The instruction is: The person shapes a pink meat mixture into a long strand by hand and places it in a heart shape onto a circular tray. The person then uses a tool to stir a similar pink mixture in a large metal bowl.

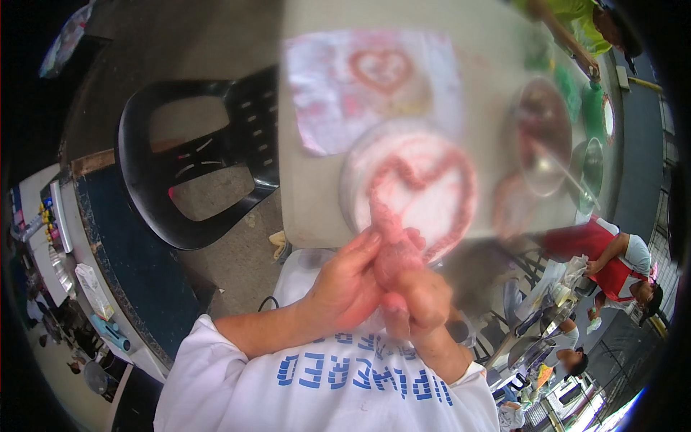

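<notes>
Between my hands is a pink-filled piping bag (398,259), its lower end over the near left part of a round white cake (426,218). A thick rope of pink cream (465,200) traces a heart around the cake's top. My left hand (345,286) cups the bag from the left, thumb along its side. My right hand (426,302) is clenched around the bag's upper part, close to my body. The bag's tip is blurred and I cannot tell it from the cream. Beyond the cake lies a pink-smeared white sheet (313,81) bearing a heart outline (407,70).
The pale table (486,38) holds a bowl (540,188) of pink mixture with a long-handled utensil (572,178), and green containers (594,116) further right. A black plastic chair (129,156) stands left. People in yellow-green (577,27) and red (575,243) are at the right.
</notes>
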